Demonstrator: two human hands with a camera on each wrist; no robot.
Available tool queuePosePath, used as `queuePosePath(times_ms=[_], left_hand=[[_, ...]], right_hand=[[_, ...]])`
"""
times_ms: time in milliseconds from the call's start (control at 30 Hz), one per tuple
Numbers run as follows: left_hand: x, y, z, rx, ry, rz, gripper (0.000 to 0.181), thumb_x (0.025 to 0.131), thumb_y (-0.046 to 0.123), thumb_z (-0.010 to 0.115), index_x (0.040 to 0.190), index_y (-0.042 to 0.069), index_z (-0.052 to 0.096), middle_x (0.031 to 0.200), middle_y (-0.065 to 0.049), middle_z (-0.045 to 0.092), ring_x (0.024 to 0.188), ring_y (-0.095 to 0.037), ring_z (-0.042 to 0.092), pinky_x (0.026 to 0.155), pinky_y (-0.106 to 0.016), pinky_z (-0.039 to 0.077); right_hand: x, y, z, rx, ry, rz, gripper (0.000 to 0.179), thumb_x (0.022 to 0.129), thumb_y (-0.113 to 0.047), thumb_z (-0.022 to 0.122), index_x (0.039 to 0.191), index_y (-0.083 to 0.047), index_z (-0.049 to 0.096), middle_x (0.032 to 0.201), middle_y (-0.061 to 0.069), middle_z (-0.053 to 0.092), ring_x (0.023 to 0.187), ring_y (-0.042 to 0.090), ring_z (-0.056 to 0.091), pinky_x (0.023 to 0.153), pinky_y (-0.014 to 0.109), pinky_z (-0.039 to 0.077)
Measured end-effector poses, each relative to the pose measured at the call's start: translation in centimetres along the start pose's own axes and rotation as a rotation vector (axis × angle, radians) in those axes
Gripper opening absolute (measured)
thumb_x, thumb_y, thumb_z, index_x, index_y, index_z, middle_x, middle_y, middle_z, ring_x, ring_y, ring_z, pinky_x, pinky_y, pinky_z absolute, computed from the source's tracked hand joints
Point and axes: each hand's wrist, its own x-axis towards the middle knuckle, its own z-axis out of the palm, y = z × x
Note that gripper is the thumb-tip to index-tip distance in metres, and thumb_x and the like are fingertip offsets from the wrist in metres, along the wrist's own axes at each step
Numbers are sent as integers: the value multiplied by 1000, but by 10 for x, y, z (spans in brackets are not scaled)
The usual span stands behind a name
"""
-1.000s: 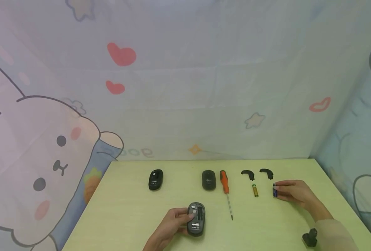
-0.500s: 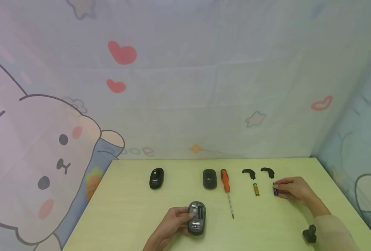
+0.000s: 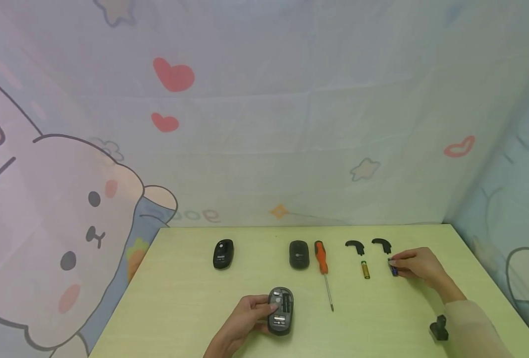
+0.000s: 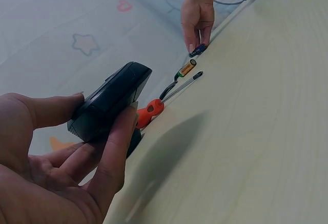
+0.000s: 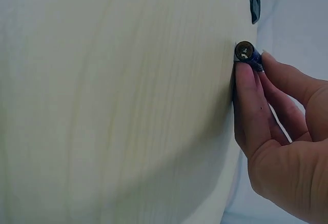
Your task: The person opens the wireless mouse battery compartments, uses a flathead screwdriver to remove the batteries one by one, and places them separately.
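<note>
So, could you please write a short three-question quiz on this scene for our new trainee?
1. What does the left hand hold?
2. True or false: the right hand grips the screwdriver.
3. How many loose batteries are in view?

Key:
1. A dark mouse, its underside showing.
2. False; the right hand pinches the blue battery, and the screwdriver lies on the table.
3. Two: the blue battery and the gold battery.

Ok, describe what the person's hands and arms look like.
The left hand is ungloved, with no sleeve in view. The right hand, also ungloved, extends from a plain, pale cream sleeve that stops short of the wrist. A small black device, probably worn on that arm, shows beside the sleeve.
</note>
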Motion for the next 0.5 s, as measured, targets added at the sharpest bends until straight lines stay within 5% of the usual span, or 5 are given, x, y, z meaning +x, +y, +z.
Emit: queuePosePath(times_ms=[500], left_hand=[[-2, 0, 0, -1, -3, 1, 52, 102, 19, 68, 144, -10, 56, 123, -16, 77, 96, -15, 76, 74, -30, 67]], right_hand=[[1, -5, 5, -165, 68, -4, 35, 96, -15, 75, 115, 14, 72, 99, 17, 80, 76, 12, 76, 68, 26, 66]])
